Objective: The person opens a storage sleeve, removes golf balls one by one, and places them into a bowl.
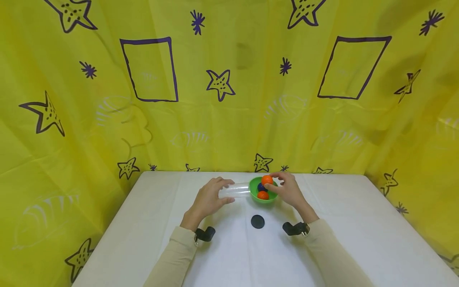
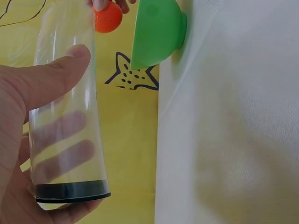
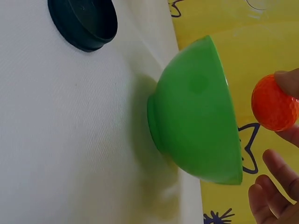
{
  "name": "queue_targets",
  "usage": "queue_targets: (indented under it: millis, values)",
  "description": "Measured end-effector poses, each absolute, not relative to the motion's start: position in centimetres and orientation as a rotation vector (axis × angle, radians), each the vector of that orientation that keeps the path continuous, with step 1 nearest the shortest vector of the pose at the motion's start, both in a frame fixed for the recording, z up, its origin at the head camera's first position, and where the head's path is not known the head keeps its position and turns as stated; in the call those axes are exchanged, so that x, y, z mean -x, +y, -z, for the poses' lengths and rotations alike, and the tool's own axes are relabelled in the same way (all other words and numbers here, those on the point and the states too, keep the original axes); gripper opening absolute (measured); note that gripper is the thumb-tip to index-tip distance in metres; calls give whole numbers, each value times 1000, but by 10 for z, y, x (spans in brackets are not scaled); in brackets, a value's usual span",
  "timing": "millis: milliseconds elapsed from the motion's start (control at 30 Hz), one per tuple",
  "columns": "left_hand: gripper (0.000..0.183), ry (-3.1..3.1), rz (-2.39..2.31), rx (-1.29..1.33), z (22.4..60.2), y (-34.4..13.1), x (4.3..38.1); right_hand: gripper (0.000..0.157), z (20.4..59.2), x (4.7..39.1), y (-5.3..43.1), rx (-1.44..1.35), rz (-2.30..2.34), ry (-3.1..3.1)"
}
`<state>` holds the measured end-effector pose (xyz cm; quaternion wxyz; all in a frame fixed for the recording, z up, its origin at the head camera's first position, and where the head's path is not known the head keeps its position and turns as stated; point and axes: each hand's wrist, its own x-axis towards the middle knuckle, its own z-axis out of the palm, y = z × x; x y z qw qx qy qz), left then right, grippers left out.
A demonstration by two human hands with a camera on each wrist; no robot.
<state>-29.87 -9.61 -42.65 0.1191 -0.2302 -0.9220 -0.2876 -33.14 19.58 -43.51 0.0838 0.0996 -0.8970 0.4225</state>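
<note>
My left hand (image 1: 211,196) grips a clear plastic tube (image 1: 239,190), thumb on one side and fingers round the other. A black cap (image 2: 72,190) closes the tube's end nearest the left palm; its other end points toward a green bowl (image 1: 254,186). Above the bowl, my right hand (image 1: 289,190) pinches an orange golf ball (image 3: 273,103) between thumb and a finger, the other fingers spread. Inside the bowl lie another orange ball (image 1: 263,195) and a dark blue ball (image 1: 262,187), partly hidden by the held one.
A loose black round cap (image 1: 257,221) lies on the white table (image 1: 229,255), in front of the bowl. Behind the table and at both sides hangs a yellow curtain (image 1: 247,127) with drawn stars. Each wrist wears a small black camera.
</note>
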Motion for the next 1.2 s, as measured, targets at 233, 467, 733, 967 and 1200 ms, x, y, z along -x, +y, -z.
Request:
queue_targets:
  millis: [233,467,733,967,1200]
  values:
    - [49,-2715,856,668,430,-97,300,48,440,337,185,-281,-1295,-2689]
    - [51,-2707,861,668,430,-97,300,47,446,340,177,-240,-1314,-2718]
    - [51,-2700,868,664,431,-97,300,45,448,337,171,-202,-1262,-2782]
    - [52,-2693,878,656,431,-97,300,32,447,335,173,-256,-1288,-2728]
    - [52,-2690,917,658,431,-97,300,29,445,327,180,-259,-1328,-2676]
